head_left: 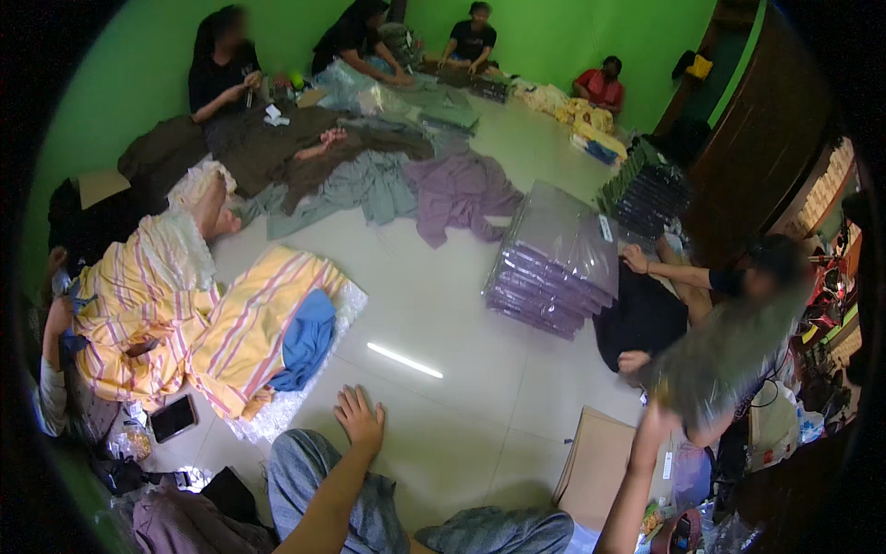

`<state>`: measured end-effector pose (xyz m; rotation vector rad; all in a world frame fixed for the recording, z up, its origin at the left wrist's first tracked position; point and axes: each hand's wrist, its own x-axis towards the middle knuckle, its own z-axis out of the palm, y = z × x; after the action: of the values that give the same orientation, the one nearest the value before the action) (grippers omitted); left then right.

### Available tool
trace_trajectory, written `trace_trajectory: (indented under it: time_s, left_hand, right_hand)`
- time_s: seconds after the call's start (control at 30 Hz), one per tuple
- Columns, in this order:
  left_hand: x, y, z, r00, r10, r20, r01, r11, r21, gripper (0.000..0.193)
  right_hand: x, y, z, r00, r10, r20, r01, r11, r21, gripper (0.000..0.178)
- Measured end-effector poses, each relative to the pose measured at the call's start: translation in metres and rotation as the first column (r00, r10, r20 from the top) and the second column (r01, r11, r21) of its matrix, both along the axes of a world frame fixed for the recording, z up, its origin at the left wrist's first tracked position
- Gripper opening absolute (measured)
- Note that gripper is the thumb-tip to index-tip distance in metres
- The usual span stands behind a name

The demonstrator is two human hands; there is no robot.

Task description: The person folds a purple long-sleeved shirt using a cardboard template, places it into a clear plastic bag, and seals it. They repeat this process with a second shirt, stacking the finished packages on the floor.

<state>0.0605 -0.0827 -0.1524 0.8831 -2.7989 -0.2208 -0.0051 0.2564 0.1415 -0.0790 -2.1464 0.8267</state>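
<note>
Nearest the lower edge, grey trousers (309,466) are seen, with the knees bent. The left hand (359,421) is placed palm down by the left knee, at the tiled floor (461,397); its fingers are held somewhat apart, and nothing is gripped. By the right hand (655,420) a dark green packet (734,360) is held up at its lower left corner; packet and fingertips are blurred, so the exact placing of the fingers cannot be told. The packet is tilted, off the floor, in front of a co-worker (780,268) seated at right. Just beside the right forearm, cardboard sheets (595,452) are stacked. At left, a phone (173,419) is laid on the floor near a yellow striped cloth (245,337), against which a blue cloth (306,343) is bunched; clear plastic (343,323) is spread under both. Farther on, purple packets (554,254) are piled in the middle right, one hand of the co-worker being set near the pile's edge. Beyond, a purple cloth (457,194) and a grey-green cloth (365,189) are spread in folds, and dark packets (646,194) are stacked at right. Along the green wall (554,46), four more people are seen seated among cloths
</note>
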Motion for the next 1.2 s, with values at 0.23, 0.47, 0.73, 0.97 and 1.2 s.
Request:
trace_trajectory:
  time_s: [0.23, 0.47, 0.73, 0.97, 1.2]
  left_hand:
    - [0.006, -0.047, 0.073, 0.999, 0.043, -0.022, -0.035, 0.958, 0.285, 0.076]
    - [0.07, -0.191, 0.115, 0.991, 0.086, 0.106, -0.079, 0.994, -0.072, 0.061]
    - [0.091, -0.192, 0.106, 0.966, -0.17, -0.197, 0.174, 0.985, 0.004, 0.029]
    - [0.081, -0.166, 0.116, 0.966, 0.045, -0.253, -0.073, 0.992, -0.102, 0.016]
    - [0.071, -0.15, 0.094, 0.925, 0.226, -0.305, -0.279, 0.95, -0.14, 0.022]
  right_hand:
    - [-0.239, -0.075, 0.024, 0.975, 0.18, 0.128, -0.218, 0.705, 0.674, 0.082]
    - [-0.282, -0.088, -0.039, 0.835, 0.137, 0.533, -0.492, 0.621, 0.61, 0.072]
    - [-0.278, -0.078, -0.043, 0.88, 0.033, 0.473, -0.343, 0.734, 0.586, 0.062]
    - [-0.277, -0.06, -0.048, 0.897, 0.117, 0.426, -0.372, 0.72, 0.585, 0.07]
    - [-0.281, -0.067, -0.043, 0.874, 0.19, 0.447, -0.437, 0.708, 0.554, 0.072]
